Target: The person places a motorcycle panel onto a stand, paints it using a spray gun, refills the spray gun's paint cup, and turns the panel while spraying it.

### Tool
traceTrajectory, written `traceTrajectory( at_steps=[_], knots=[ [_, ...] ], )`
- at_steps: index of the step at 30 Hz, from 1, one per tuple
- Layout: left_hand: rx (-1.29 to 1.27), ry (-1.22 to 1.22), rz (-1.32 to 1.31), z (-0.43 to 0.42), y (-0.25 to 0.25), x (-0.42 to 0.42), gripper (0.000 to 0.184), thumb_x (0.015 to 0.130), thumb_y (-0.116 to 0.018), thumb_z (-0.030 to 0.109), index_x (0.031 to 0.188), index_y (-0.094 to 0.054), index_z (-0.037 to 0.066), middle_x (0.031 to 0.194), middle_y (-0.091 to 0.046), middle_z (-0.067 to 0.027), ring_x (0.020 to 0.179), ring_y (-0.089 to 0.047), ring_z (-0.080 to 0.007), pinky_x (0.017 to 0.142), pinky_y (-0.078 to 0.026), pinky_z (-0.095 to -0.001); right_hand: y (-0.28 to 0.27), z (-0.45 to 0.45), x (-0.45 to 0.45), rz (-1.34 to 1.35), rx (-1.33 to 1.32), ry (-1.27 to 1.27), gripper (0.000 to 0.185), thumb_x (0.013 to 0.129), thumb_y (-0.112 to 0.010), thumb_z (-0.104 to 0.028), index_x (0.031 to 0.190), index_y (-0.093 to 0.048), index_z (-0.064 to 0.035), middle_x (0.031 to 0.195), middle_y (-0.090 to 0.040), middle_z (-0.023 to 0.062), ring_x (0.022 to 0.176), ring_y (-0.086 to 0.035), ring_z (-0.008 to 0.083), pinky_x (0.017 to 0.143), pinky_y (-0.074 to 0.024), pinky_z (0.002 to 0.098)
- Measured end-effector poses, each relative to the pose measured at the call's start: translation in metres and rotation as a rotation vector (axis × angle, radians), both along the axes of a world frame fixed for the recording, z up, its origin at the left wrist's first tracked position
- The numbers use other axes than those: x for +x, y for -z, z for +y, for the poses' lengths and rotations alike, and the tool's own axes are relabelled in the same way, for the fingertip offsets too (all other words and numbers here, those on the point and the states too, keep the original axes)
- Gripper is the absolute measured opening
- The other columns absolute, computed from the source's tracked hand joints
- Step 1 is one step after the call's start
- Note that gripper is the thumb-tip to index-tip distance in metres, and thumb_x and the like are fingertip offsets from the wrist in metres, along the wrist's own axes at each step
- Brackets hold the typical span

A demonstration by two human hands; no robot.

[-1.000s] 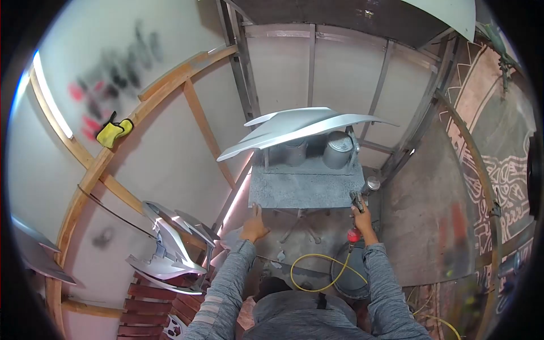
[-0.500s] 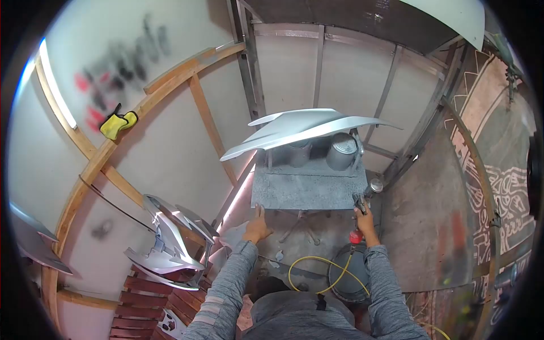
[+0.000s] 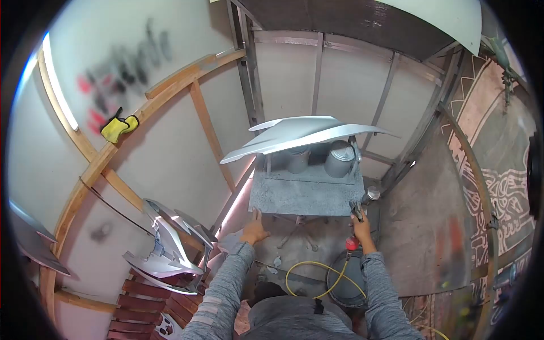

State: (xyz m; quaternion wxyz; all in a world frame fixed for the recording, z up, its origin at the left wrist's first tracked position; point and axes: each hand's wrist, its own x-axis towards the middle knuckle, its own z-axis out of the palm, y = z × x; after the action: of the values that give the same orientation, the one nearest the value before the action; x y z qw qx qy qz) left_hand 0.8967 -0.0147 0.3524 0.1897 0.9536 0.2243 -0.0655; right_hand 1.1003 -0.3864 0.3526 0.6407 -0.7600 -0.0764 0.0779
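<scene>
Gripping the spray gun (image 3: 356, 211), the fingers of the right hand (image 3: 361, 228) are closed around its handle, near the right front corner of the worktop (image 3: 306, 199). The left hand (image 3: 254, 229) holds nothing; its fingers are loosely spread, just beside the left front corner, and I cannot tell if they touch the edge. Under the right hand, a red fitting (image 3: 352, 243) joins the gun to the yellow hose (image 3: 312, 262). Farther out, the panel (image 3: 306, 137) lies raised above the worktop, over two cans (image 3: 340, 161). Its visible surface is already silver and I find no bare patch, so this side seems mostly covered; the underside is hidden, so I cannot judge what is left there. No spray is visible at the gun. Compared with half a second earlier, the panel and the worktop appear slightly lower in view, probably from a head movement, while both hands keep almost the same pose.
</scene>
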Motion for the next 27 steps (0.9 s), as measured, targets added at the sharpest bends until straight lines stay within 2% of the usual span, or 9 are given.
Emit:
traceTrajectory(
  at_steps=[7,9,11,13,15,19,21,24,27],
  knots=[
    [0.007,-0.016,0.038,0.001,-0.010,0.003,0.113,0.069,-0.078,0.038,0.149,-0.008,0.003,0.158,-0.004,-0.0128,0.128,-0.045,-0.0369,0.100,-0.041,-0.0546,0.003,0.000,-0.003,0.017,0.005,0.007,0.053,0.089,-0.060,-0.008,0.140,-0.043,-0.0086,0.112,-0.060,0.0085,0.082,-0.060,0.0149,0.062,-0.0564,0.0290],
    [0.049,0.022,0.137,-0.003,-0.030,0.002,0.112,0.069,-0.078,0.039,0.149,-0.009,0.002,0.158,-0.004,-0.0141,0.128,-0.045,-0.0373,0.099,-0.042,-0.0533,0.005,0.001,-0.003,0.003,-0.034,0.037,0.057,0.089,-0.059,-0.007,0.143,-0.042,-0.0163,0.104,-0.064,0.0086,0.063,-0.060,0.0123,0.058,-0.0511,0.0267],
    [0.053,0.027,0.098,0.005,0.007,0.005,0.112,0.069,-0.078,0.039,0.149,-0.008,0.002,0.158,-0.004,-0.0150,0.128,-0.045,-0.0372,0.099,-0.043,-0.0522,0.003,0.000,-0.002,0.029,-0.042,0.035,0.058,0.089,-0.060,-0.008,0.143,-0.042,-0.0170,0.104,-0.064,0.0089,0.064,-0.060,0.0123,0.058,-0.0506,0.0271],
    [0.056,0.033,0.060,0.000,-0.005,0.004,0.113,0.069,-0.078,0.039,0.149,-0.008,0.001,0.158,-0.004,-0.0160,0.128,-0.045,-0.0372,0.099,-0.043,-0.0511,-0.004,0.000,-0.005,0.057,-0.052,0.032,0.058,0.089,-0.060,-0.008,0.143,-0.041,-0.0176,0.104,-0.064,0.0092,0.064,-0.060,0.0124,0.058,-0.0501,0.0275],
    [0.033,0.012,0.118,-0.008,-0.022,0.000,0.113,0.069,-0.078,0.039,0.149,-0.008,0.000,0.157,-0.005,-0.0182,0.126,-0.046,-0.0380,0.100,-0.044,-0.0477,-0.008,0.001,-0.006,0.073,-0.006,0.033,0.056,0.089,-0.061,-0.009,0.142,-0.041,-0.0077,0.114,-0.060,0.0095,0.079,-0.061,0.0151,0.062,-0.0565,0.0280],
    [0.029,0.016,0.080,-0.010,-0.023,-0.002,0.113,0.068,-0.079,0.038,0.148,-0.009,-0.001,0.157,-0.006,-0.0190,0.125,-0.047,-0.0392,0.100,-0.044,-0.0448,-0.001,-0.001,0.000,0.018,-0.032,-0.009,0.057,0.089,-0.061,-0.009,0.142,-0.040,-0.0075,0.114,-0.060,0.0094,0.078,-0.061,0.0148,0.062,-0.0562,0.0283],
    [-0.057,-0.002,0.109,-0.010,-0.027,-0.002,0.113,0.068,-0.080,0.037,0.148,-0.010,-0.001,0.156,-0.006,-0.0195,0.127,-0.045,-0.0396,0.102,-0.043,-0.0435,0.002,-0.001,0.002,0.012,0.001,0.011,0.057,0.089,-0.061,-0.009,0.142,-0.040,-0.0080,0.114,-0.060,0.0092,0.078,-0.061,0.0145,0.063,-0.0560,0.0283],
    [-0.047,-0.005,0.076,-0.011,-0.022,-0.002,0.114,0.068,-0.080,0.036,0.148,-0.009,-0.001,0.157,-0.006,-0.0195,0.130,-0.041,-0.0389,0.103,-0.042,-0.0429,0.003,-0.004,0.006,0.076,-0.074,-0.004,0.056,0.089,-0.061,-0.008,0.142,-0.041,-0.0092,0.115,-0.060,0.0094,0.081,-0.061,0.0149,0.063,-0.0555,0.0282],
    [-0.035,-0.018,0.113,-0.015,-0.028,-0.002,0.114,0.067,-0.080,0.035,0.148,-0.009,-0.001,0.157,-0.004,-0.0192,0.132,-0.039,-0.0376,0.103,-0.042,-0.0428,0.001,-0.004,0.004,0.064,-0.018,-0.009,0.056,0.089,-0.061,-0.008,0.142,-0.042,-0.0109,0.112,-0.061,0.0088,0.077,-0.061,0.0148,0.062,-0.0540,0.0274]
  ],
)
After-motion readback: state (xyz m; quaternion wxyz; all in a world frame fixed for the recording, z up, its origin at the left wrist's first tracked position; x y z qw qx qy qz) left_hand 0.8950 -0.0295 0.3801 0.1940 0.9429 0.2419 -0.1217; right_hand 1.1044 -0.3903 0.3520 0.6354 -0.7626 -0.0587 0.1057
